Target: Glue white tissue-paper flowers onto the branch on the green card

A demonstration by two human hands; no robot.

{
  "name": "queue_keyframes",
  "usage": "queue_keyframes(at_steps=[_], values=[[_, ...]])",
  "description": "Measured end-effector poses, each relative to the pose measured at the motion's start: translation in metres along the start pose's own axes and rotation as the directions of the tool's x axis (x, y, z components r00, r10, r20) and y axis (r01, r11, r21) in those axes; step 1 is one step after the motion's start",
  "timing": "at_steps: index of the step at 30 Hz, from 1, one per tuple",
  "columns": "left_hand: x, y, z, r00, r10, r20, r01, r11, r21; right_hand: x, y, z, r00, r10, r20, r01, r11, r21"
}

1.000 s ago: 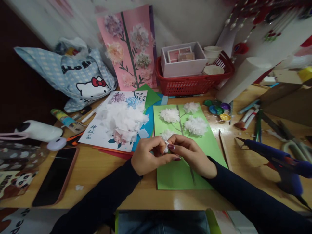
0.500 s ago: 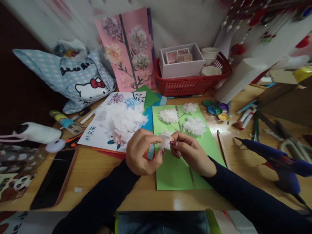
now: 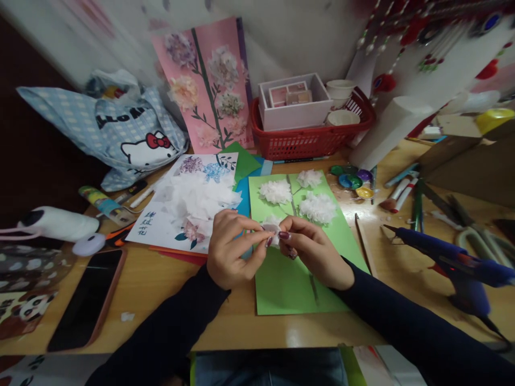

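Between my hands, above the green sheet (image 3: 281, 284), is a small white paper piece (image 3: 275, 234). My left hand (image 3: 234, 247) pinches its left edge with thumb and forefinger. The thumb and fingers of my right hand (image 3: 316, 249) grip the same piece from the right, and the fingertips of both hands nearly meet. White ruffled flowers (image 3: 317, 208) and a dark painted stem are on the green sheet; one flower lies partly hidden behind my fingers. A pile of white tissue petals (image 3: 193, 195) rests on a white decorated sheet (image 3: 151, 217) at the left.
A blue glue gun (image 3: 454, 262) lies at the right, near scissors (image 3: 478, 236) and a pencil (image 3: 363, 241). Paint pots (image 3: 356, 181) sit behind. A red basket (image 3: 306, 142) and a pink flower picture (image 3: 209, 80) stand at the back; a phone (image 3: 86, 300) lies left.
My left fingers have closed in on the white paper piece and now pinch its edge, close to my right fingertips. The piece looks more folded or gathered. The view has shifted slightly.
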State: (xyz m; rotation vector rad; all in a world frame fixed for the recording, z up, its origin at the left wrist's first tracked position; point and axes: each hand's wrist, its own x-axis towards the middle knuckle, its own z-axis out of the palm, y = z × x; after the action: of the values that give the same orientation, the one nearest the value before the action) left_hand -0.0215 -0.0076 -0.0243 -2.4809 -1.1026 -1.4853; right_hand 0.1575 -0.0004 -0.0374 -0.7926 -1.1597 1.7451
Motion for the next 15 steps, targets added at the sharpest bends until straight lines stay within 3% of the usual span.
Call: queue_keyframes(at_steps=[6,12,13,15], values=[[-0.0038,-0.0009,0.0010,0.985,-0.163,-0.056,0.158,0.984,-0.085,-0.0007,-0.0001,0.0000,1.000,0.010,-0.012,-0.010,1.000,-0.002],[-0.0055,-0.0092,0.0015,0.867,-0.476,-0.151,0.426,0.863,-0.272,0.0002,-0.0009,0.0003,1.000,0.007,-0.020,-0.007,1.000,-0.026],[-0.0055,-0.0092,0.0013,0.862,-0.476,-0.172,0.425,0.866,-0.265,0.0002,-0.0007,0.0002,1.000,0.007,-0.022,-0.008,1.000,-0.029],[-0.0049,-0.0067,0.0011,0.898,-0.405,-0.171,0.367,0.905,-0.215,0.0002,0.0001,-0.0001,1.000,0.011,-0.027,-0.011,0.999,-0.035]])
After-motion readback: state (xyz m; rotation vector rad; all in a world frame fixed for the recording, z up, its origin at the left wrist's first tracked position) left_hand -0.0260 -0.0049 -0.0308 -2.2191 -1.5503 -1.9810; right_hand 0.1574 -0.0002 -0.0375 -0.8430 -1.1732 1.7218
